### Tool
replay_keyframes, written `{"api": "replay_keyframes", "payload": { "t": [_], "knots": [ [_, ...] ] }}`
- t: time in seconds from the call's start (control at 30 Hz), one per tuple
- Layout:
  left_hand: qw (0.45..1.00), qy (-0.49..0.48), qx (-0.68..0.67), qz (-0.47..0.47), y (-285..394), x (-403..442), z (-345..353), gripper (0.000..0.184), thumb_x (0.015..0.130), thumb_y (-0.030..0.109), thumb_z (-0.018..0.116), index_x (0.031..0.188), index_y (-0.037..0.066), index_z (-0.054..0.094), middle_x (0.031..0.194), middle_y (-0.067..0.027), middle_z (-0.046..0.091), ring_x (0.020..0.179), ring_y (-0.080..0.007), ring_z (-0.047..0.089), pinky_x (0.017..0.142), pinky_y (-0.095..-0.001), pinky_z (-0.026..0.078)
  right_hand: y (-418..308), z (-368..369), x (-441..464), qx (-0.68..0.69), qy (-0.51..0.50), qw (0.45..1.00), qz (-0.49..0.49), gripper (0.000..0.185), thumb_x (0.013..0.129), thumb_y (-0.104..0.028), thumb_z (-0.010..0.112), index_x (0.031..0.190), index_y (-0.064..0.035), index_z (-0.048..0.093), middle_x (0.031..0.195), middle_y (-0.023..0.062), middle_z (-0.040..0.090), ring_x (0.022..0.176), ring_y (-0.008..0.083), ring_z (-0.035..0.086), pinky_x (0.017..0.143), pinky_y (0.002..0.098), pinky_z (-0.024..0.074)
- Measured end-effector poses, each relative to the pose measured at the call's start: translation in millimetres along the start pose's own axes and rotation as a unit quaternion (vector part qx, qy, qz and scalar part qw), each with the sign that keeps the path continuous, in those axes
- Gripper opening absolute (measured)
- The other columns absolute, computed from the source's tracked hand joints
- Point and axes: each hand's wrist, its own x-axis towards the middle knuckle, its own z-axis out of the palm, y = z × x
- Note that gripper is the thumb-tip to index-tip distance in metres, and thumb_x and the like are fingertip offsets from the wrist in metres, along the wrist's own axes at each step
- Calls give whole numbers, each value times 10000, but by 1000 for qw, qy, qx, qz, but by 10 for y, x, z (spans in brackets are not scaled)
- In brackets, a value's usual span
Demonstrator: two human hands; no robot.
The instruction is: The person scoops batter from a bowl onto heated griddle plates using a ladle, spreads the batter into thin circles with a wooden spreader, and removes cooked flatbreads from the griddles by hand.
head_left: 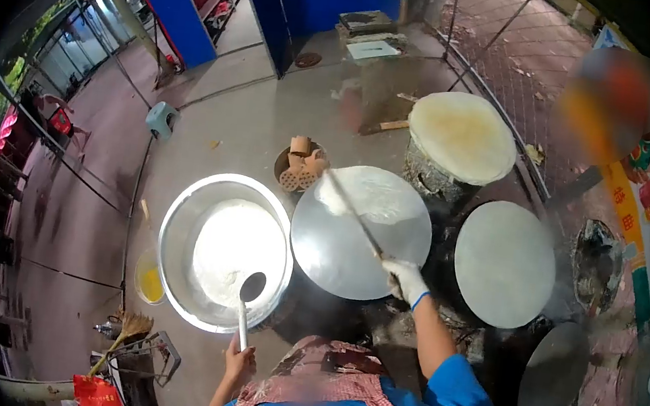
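My gloved right hand (406,281) grips a long-handled batter spreader (355,211), slanted across a round metal griddle (342,258). White batter (375,191) covers the far part of that griddle, and the spreader's far end reaches its upper left edge. Bare, my left hand (238,364) is closed around the pale handle of a ladle (252,286). The ladle's dark bowl is over a large metal basin (178,213), which holds white batter (230,236). Whether the ladle touches the batter I cannot tell.
A pile of thin round pancakes (463,137) stands behind, at right. Another round griddle (504,264) has a pale surface; darker griddles (554,376) sit nearer. Perforated coal briquettes (300,172) stand behind the basin. Left are a container of yellow liquid (150,280), a broom (134,326) and a stool (161,120).
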Motion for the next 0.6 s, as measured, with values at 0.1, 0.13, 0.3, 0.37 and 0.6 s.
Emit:
{"api": "replay_keyframes", "payload": {
  "t": [0.1, 0.13, 0.3, 0.37, 0.6],
  "knots": [
    [999, 15, -16, 24, -216, -33, -82, 688, 792, -35, 490, 1377, 247, 261, 522, 0, 376, 375, -112, 375, 330, -256, 306, -28, -311, -119, -28, -77, 997, 4, 194, 812, -211, 597, 910, -49, 640, 493, 0, 477, 320, 95, 377, 299, 229, 251],
    [998, 20, -25, 46, -283, 0, -147, 687, 790, -38, 490, 1374, 242, 263, 523, -1, 377, 376, -113, 375, 329, -257, 305, -147, -485, -11, -48, -25, 998, 10, 211, 819, -205, 587, 950, -48, 639, 496, -3, 481, 321, 86, 376, 295, 224, 246],
    [992, 32, -119, 9, -345, -154, -87, 700, 772, -70, 498, 1371, 206, 261, 576, -7, 417, 425, -110, 399, 355, -247, 310, -448, -426, 366, -98, -9, 995, -3, 193, 785, -227, 626, 688, -79, 549, 509, 17, 467, 328, 111, 380, 285, 265, 250],
    [995, 44, -89, 6, -535, -49, -221, 704, 785, -65, 491, 1370, 238, 243, 594, -3, 413, 441, -104, 397, 369, -240, 308, -273, -326, 247, -87, -91, 991, 49, 195, 784, -207, 623, 671, -70, 544, 505, 31, 466, 331, 127, 384, 291, 276, 242],
    [994, 74, -80, 24, -621, -218, -218, 680, 785, -96, 476, 1339, 234, 259, 612, -13, 411, 457, -117, 401, 382, -250, 318, -797, -494, 422, -34, -23, 999, -35, 134, 764, -188, 622, 750, -54, 620, 523, 11, 500, 354, 106, 412, 328, 244, 288]
  ]
}}
